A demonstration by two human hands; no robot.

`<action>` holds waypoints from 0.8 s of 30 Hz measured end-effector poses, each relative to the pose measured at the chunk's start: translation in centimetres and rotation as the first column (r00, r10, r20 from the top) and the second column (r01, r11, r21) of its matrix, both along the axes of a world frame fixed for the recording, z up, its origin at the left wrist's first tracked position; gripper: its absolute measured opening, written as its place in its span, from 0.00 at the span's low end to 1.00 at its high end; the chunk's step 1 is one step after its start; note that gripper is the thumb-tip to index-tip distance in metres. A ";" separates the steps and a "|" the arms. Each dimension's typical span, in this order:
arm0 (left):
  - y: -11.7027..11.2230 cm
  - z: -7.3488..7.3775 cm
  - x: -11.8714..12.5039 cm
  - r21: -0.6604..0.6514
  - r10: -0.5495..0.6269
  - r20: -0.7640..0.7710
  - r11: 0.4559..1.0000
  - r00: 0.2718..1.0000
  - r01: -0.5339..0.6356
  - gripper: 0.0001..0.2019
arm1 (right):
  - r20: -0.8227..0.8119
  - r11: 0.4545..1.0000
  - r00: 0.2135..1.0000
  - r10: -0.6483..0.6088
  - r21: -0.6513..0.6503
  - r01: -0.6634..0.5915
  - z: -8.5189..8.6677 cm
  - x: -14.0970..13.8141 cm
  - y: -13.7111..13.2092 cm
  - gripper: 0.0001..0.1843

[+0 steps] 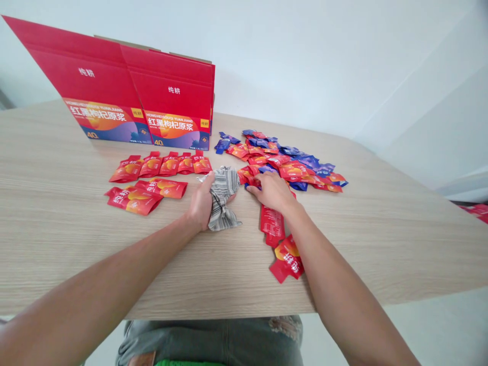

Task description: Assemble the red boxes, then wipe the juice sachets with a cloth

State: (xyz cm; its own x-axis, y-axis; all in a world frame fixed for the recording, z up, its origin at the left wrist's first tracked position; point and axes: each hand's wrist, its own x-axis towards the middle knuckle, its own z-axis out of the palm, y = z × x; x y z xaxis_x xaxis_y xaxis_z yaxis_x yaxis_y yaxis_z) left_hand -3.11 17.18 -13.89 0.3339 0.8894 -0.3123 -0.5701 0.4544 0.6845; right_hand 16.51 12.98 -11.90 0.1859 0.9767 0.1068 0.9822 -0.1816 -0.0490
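Observation:
A grey striped cloth (224, 195) is bunched in my left hand (201, 203), whose fingers wrap round it just above the table. My right hand (273, 190) reaches to the near edge of a pile of red and blue pouches (293, 165). Its fingers touch the pouches there, but the fingertips are partly hidden, so a firm grip does not show. Below that hand lies a red pouch (272, 223) with its printed back up. Another red pouch (286, 259) rests nearer to me, partly covered by my right forearm.
Two red cartons (171, 101) with raised flaps stand at the back left. In front of them is a row of red pouches (170, 163), with several more red pouches (135, 198) nearer to me. The wooden table's front edge (221, 315) runs before my lap.

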 end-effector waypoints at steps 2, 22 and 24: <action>-0.1 0.2 0.0 -0.011 0.014 -0.015 1.000 1.000 -0.014 0.19 | -0.047 1.000 0.999 -0.012 -0.027 0.011 -0.1 0.8 -0.1 0.28; -0.5 0.8 0.0 -0.022 0.013 -0.019 1.000 1.000 -0.014 0.18 | 0.002 1.000 1.000 0.019 -0.024 -0.019 0.4 0.6 -0.4 0.21; -0.6 0.9 0.0 -0.027 0.009 -0.019 1.000 1.000 -0.010 0.20 | 0.013 0.998 0.999 -0.040 -0.055 0.041 0.3 0.2 -0.7 0.32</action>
